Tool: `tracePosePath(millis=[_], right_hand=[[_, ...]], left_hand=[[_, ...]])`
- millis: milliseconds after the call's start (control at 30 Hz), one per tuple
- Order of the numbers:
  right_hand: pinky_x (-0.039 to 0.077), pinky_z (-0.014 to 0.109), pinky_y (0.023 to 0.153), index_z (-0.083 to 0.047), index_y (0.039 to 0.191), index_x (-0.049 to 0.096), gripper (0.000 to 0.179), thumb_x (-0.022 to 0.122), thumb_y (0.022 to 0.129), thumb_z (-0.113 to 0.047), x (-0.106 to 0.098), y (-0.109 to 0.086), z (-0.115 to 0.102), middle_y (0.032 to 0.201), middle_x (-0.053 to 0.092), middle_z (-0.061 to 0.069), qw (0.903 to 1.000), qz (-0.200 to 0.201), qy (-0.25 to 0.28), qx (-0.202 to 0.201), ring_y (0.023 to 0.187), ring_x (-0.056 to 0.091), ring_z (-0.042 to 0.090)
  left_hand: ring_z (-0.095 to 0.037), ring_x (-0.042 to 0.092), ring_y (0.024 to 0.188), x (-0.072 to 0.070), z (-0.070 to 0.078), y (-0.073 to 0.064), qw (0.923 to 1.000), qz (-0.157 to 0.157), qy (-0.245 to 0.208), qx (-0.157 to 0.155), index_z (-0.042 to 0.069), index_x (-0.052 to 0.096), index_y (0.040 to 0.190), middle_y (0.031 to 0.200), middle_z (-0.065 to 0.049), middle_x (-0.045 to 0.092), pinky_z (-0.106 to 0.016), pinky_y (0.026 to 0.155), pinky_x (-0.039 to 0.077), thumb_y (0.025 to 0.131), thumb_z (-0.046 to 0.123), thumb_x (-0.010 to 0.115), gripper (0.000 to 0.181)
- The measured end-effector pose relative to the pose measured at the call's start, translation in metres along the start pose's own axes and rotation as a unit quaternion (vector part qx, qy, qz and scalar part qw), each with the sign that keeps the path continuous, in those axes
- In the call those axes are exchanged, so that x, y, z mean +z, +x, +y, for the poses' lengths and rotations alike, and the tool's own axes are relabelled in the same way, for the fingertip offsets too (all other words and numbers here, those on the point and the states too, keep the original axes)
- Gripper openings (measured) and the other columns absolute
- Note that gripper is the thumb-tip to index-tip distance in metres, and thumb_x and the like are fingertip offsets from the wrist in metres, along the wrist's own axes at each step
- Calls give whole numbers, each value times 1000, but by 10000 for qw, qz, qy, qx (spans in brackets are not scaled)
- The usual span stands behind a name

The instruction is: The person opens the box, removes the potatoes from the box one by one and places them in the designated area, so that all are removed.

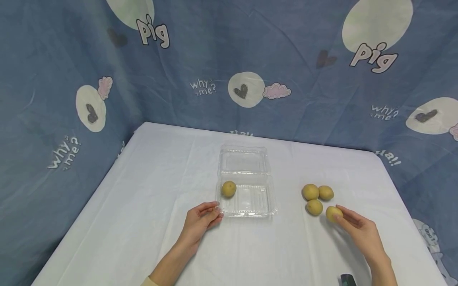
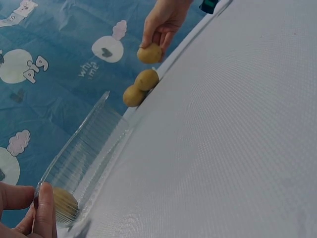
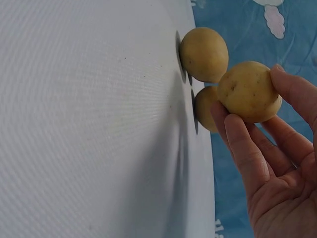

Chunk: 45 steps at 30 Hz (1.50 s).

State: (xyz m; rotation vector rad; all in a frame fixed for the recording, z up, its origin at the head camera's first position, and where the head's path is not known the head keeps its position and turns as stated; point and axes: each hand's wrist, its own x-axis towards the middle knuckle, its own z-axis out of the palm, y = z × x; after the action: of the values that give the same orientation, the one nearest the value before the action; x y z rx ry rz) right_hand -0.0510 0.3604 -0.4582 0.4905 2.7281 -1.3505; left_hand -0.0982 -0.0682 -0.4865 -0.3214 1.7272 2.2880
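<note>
A potato in the right hand, a tub in the left hand.
The right hand's thumb and fingertips close round the potato and hold it off the white table, just beside three loose potatoes that sit bunched together to the right of the tub; the left hand pinches the clear tub's rim near its front left corner, thumb and fingers nearly together; the lid lies folded back on the far side, and one more potato sits in the tub, by its left wall.
</note>
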Motion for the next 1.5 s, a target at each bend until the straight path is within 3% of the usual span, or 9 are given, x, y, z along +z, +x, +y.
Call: tracePosePath(millis=[267,400,533,633,867,1133,1267,1367,1500], right_hand=[[43,4,78,-5,142,50,71,64,91,-52,-1,5,4,139,53,16,10000,-31,-13,3,93,48,-20],[47,34,102,-5,142,49,72,64,91,-52,-1,8,4,141,50,18,10000,-27,70,21,91,46,-22],[38,61,105,-3,143,48,75,64,90,-54,-1,9,5,141,49,20,9998,-53,177,101,89,44,-23],[40,56,106,-3,143,48,75,64,90,-54,0,11,7,140,50,19,9998,-76,131,90,90,44,-22],[43,2,79,-2,141,50,74,63,91,-55,2,15,10,136,54,18,9999,-49,-107,-5,92,44,-22],[42,1,79,-1,141,49,73,62,92,-53,2,19,10,136,54,20,9998,-96,-126,-129,94,46,-20],[49,9,84,1,141,48,73,62,93,-52,3,20,10,135,54,22,9996,-118,-187,-174,110,60,7],[52,15,85,1,141,47,73,61,93,-51,3,21,10,136,53,23,9995,-168,-205,-166,121,56,33],[48,8,81,2,141,48,72,61,94,-50,3,23,10,136,53,24,9994,-175,-210,-213,122,52,39]], left_hand=[[-19,68,86,1,1,-1,10000,22,-8,-24,-12,56,122,97,-14,63,-27,82,59,92,-2,64,33],[-19,68,88,1,2,0,10000,-3,4,-43,-11,56,123,98,-14,62,-27,83,59,92,-2,65,34],[-19,68,89,0,2,0,10000,-13,31,-65,-11,56,124,99,-13,60,-27,84,59,92,-2,65,34],[-19,68,89,0,2,0,10000,3,21,-59,-11,56,124,99,-13,60,-27,83,59,92,-1,65,35],[-19,68,89,0,2,-1,10000,-8,47,-59,-12,56,125,99,-12,60,-27,83,59,92,-1,64,35],[-20,68,87,1,2,-1,10000,23,-36,-37,-11,58,122,98,-13,61,-27,82,59,91,-3,65,32],[-20,68,88,1,2,-2,10000,29,-37,-28,-11,59,121,98,-14,61,-27,82,59,91,-3,65,31],[-20,68,88,1,2,-2,10000,37,-38,-47,-11,59,121,98,-14,61,-27,82,59,91,-4,64,31],[-19,68,87,2,3,-2,10000,45,-18,-52,-12,58,122,98,-14,62,-26,82,59,92,-4,64,32]])
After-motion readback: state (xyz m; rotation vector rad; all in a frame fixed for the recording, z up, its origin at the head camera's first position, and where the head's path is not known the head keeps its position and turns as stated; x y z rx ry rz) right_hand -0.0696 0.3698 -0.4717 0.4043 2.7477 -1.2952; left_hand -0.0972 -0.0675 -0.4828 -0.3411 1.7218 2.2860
